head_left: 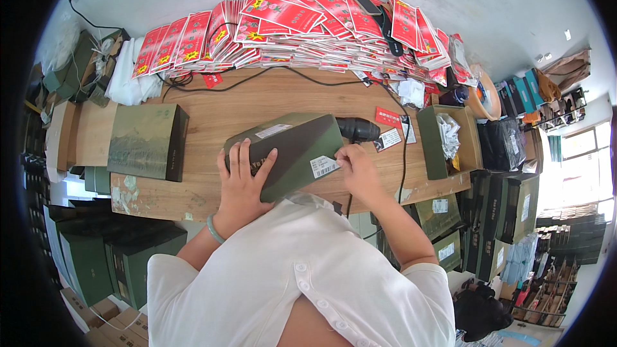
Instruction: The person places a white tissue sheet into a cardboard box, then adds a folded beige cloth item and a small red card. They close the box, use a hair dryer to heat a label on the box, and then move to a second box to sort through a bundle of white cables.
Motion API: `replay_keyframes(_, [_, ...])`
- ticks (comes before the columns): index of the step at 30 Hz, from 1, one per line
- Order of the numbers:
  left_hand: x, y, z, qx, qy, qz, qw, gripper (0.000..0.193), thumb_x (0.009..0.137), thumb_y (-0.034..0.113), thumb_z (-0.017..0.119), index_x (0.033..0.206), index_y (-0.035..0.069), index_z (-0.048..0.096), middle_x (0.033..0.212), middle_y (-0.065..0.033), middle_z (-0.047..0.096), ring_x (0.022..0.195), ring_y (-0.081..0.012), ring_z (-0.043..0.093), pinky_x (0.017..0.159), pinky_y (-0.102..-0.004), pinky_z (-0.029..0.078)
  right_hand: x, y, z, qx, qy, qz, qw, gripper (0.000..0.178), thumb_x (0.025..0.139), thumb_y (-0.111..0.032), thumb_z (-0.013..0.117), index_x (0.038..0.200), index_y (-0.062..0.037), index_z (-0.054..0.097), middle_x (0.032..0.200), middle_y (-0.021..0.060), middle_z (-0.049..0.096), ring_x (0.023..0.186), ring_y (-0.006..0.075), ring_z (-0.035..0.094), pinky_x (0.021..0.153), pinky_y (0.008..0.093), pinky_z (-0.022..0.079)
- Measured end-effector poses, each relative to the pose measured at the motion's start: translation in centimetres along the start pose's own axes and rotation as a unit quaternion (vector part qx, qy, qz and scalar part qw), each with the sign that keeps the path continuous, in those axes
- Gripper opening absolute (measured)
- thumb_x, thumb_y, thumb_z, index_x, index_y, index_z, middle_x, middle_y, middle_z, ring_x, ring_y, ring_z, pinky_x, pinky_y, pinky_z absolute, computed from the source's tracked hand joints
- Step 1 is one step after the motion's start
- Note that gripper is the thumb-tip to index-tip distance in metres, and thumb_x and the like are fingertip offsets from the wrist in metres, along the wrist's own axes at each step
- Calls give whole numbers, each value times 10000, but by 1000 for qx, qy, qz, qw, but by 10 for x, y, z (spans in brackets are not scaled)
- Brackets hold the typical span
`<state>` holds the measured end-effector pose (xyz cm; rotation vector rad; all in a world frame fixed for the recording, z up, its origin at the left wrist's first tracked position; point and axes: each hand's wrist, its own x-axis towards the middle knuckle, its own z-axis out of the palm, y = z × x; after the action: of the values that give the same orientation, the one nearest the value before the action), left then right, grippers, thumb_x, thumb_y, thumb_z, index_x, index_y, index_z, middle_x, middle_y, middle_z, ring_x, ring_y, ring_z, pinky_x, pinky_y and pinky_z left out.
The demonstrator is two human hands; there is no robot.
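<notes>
A dark green cardboard box [302,154] stands tilted on the wooden table in front of me. My left hand [241,177] lies against its dark long side with the fingers spread. At the box's right end, by a white barcode label [324,166], my right hand [357,168] has thumb and fingers pinched together. What is between them, if anything, is too small to make out. Another white label [273,131] sits on the box's upper face. Just behind the right end lies a black scanner-like tool [360,130], partly hidden by the box.
A closed green box [144,141] is at the left, an open one [437,148] holding crumpled paper at the right. Red printed bags [283,13] are piled along the wall. A black cable [403,173] crosses the table. Several green boxes [138,263] stand below the table's edge.
</notes>
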<state>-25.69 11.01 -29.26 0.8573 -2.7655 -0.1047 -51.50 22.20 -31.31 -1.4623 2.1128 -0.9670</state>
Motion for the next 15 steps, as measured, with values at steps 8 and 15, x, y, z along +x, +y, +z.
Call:
replay_keyframes(8, [4, 1, -2, -4, -15, 4, 1000, 1022, 586, 509, 831, 1467, 174, 437, 1459, -324, 275, 1324, -461, 293, 1084, -645, 206, -5, 0, -6, -53, 32, -68, 996, 220, 822, -35, 719, 1010, -25, 604, 1117, 168, 521, 1011, 310, 567, 817, 377, 485])
replay_keyframes(15, [6, 1, 3, 0, 9, 17, 1000, 866, 636, 519, 804, 1423, 306, 509, 1483, -336, 252, 1329, -484, 283, 1068, -668, 211, -8, 3, 7, -101, 72, -61, 990, 101, 824, -36, 702, 894, 14, 650, 1029, 155, 615, 956, 367, 591, 819, 422, 490])
